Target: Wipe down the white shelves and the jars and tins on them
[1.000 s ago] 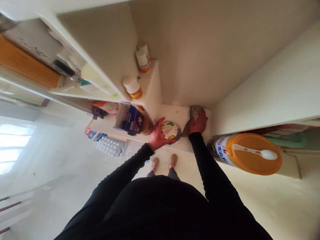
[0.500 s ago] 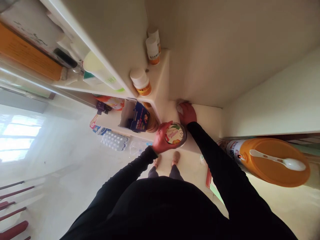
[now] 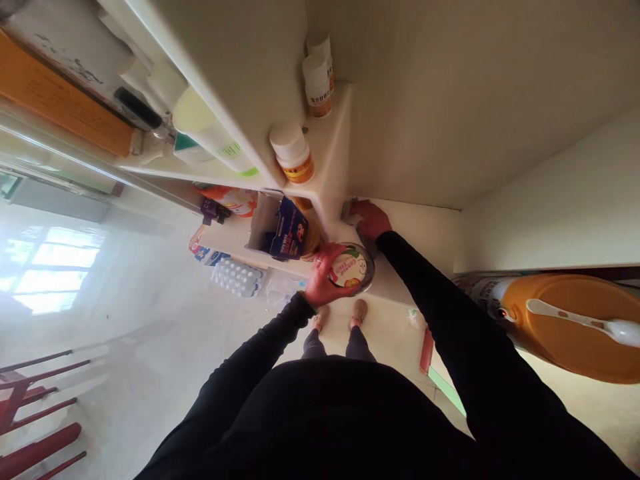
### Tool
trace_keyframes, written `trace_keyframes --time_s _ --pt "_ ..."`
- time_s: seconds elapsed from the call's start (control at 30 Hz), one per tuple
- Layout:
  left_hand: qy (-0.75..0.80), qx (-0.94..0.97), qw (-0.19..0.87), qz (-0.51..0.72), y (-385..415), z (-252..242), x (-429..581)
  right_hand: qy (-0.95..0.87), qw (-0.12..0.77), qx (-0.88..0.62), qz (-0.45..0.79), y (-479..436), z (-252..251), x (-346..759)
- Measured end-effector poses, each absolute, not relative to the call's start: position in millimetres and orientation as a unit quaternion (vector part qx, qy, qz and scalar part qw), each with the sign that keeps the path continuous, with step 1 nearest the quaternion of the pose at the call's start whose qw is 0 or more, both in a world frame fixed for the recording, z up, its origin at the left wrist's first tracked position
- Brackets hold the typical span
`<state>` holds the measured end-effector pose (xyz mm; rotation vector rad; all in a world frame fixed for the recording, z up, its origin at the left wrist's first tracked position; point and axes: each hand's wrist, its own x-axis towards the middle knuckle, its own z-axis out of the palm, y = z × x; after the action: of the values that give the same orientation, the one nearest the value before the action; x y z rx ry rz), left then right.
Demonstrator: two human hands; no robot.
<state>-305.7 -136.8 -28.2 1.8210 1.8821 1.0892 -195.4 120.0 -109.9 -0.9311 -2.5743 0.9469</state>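
Observation:
My left hand (image 3: 325, 277) grips the rim of a round jar (image 3: 353, 268) with a white, orange and green label, which stands on a white shelf (image 3: 415, 243). My right hand (image 3: 371, 220) presses a greyish cloth (image 3: 351, 213) onto that shelf by the wall, a little above the jar in the picture. Most of the cloth is hidden under my fingers. Both black sleeves reach in from the bottom of the view.
White-capped bottles with orange labels (image 3: 293, 153) stand on a higher ledge. A blue box (image 3: 291, 230) sits in an open carton left of the jar. A large can with an orange lid and white spoon (image 3: 570, 327) stands to the right. My feet show below.
My right hand has slid with the cloth from the far right end of the shelf leftward to the spot beside the jar. My left hand stays on the jar.

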Motion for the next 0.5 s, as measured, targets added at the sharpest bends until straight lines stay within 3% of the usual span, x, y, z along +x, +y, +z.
trace_keyframes --time_s 0.17,0.33,0.5 --pt "0.668 0.626 0.155 0.371 -139 -22 -310 -0.880 0.129 -0.294 0.350 94 -113 -181" --pt "0.606 0.657 0.128 0.429 -145 -10 -310 -0.844 0.211 -0.279 0.407 55 -113 -162" --pt "0.572 0.672 0.115 0.456 -148 -6 -309 -0.753 0.353 -0.448 0.328 34 -123 -97"
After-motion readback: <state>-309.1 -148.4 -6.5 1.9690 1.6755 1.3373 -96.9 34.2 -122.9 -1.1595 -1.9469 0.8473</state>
